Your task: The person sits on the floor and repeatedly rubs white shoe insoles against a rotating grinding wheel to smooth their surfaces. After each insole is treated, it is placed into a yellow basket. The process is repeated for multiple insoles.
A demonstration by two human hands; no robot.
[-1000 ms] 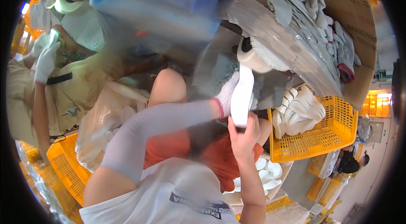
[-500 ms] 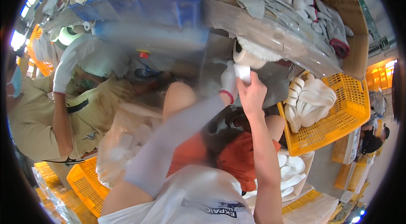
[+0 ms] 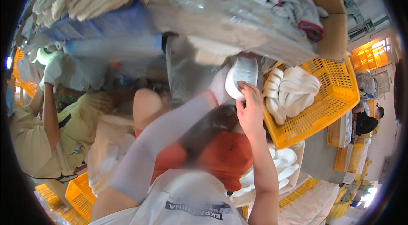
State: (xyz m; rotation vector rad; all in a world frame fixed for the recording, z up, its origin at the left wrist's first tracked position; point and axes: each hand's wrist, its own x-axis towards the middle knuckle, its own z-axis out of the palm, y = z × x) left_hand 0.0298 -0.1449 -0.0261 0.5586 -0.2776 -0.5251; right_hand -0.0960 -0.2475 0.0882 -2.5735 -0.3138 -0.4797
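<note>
We hold a white shoe sole up in front of us with both hands, just left of the yellow basket. Our right hand is bare and sits below the sole; its fingers curl up over the lower edge, closed on it, with the fingertips pressing the near face. Our left hand wears a white glove and a long pale sleeve up the forearm. It meets the sole's left edge from the side, but the blur keeps us from telling how far its fingers are closed or whether they grip. The sole stands nearly upright, its dotted face toward us, above the right fingers and beside the left ones. The basket holds more white soles stacked on edge. Behind it lies a heap of pale gloves on cardboard. To our left a person in a yellow-green shirt raises a white-gloved hand.
</note>
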